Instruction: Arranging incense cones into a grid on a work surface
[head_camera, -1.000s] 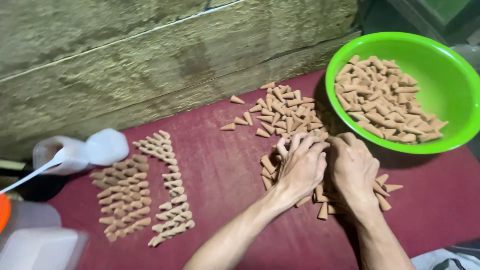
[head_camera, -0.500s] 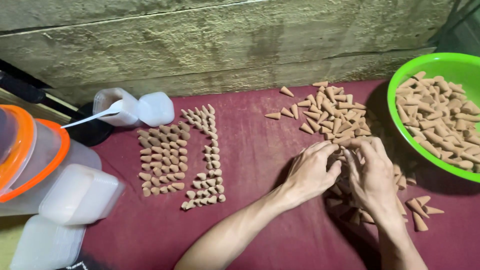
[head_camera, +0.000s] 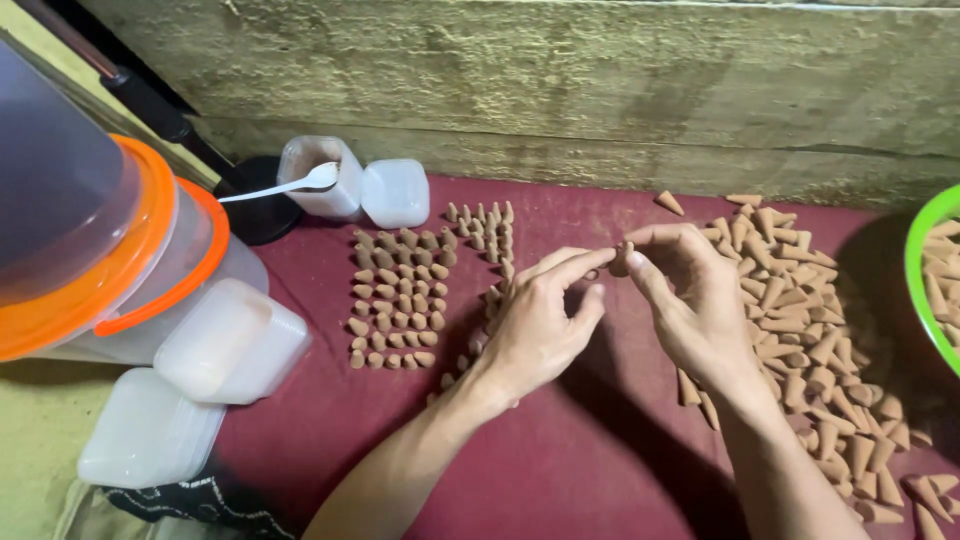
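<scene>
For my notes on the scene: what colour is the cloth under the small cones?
Dark red, a maroon cloth, plain with no pattern; the head view shows it best.

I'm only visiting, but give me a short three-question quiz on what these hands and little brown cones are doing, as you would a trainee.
1. True or false: the left hand and right hand meet at one small cone above the red cloth.
2. The standing rows of cones are on which side of the hands? A) the left B) the right
3. What rests in the open white jar?

Key: 1 true; 2 A; 3 a white spoon.
</scene>
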